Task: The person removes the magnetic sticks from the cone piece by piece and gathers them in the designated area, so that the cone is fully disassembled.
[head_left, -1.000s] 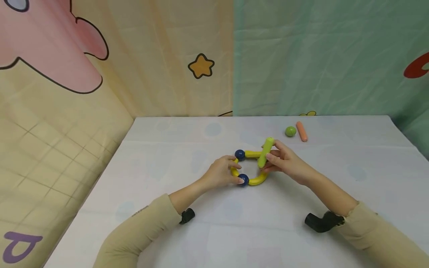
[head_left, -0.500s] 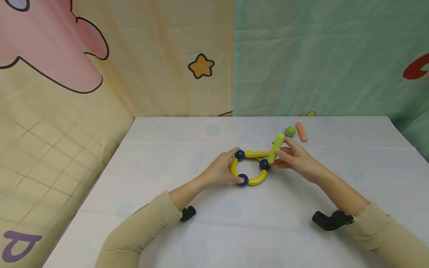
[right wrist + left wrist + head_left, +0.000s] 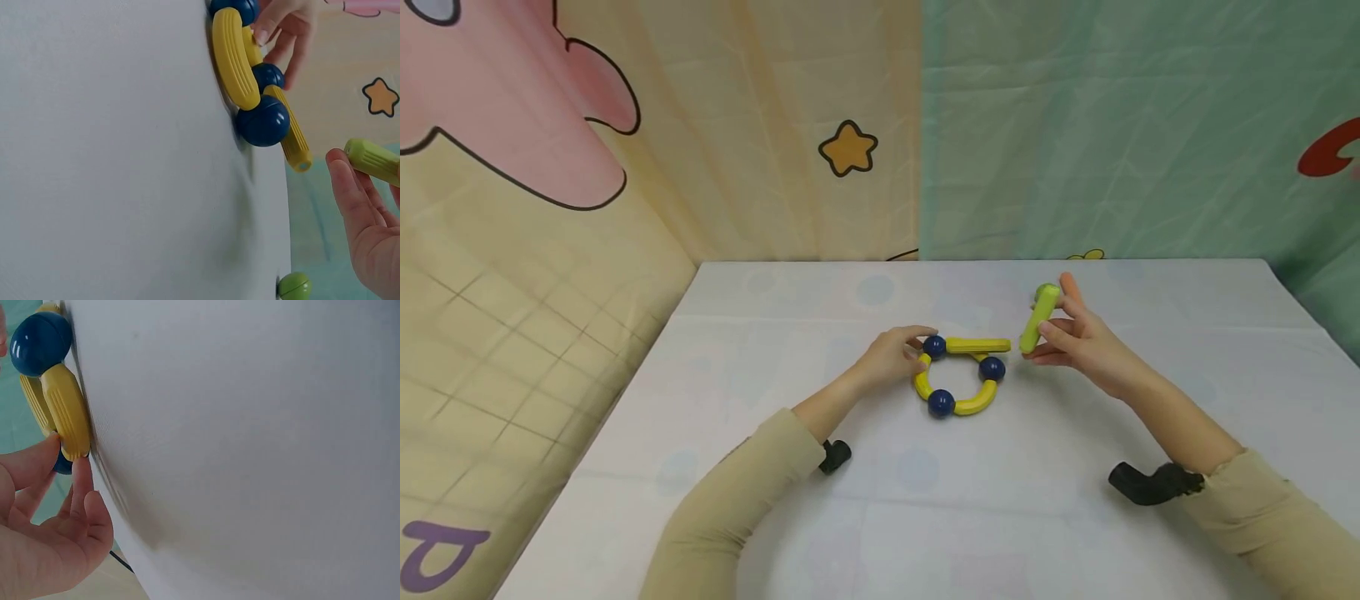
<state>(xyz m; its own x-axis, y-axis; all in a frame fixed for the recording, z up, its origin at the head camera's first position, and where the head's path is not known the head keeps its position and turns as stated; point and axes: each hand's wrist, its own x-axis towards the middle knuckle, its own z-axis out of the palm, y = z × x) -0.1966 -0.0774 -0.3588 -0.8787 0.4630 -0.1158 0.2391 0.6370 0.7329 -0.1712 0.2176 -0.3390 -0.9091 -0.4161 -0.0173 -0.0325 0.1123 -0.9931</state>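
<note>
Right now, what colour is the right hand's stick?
The stick is lime green, clearest in the head view.

Orange star (image 3: 848,148) on beige cloth (image 3: 760,192); green cloth (image 3: 1112,125) adjoining; white tabletop (image 3: 985,517) in front.

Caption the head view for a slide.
Right hand holds a green rod beside a loop of yellow rods and blue balls; left hand touches it.

Soft light is filling the head view; the wrist views are looking dimmer. In the left wrist view, a blue ball (image 3: 40,344) is glinting at nine o'clock, blurry shadow darkening the surface (image 3: 250,425) toward seven.
</note>
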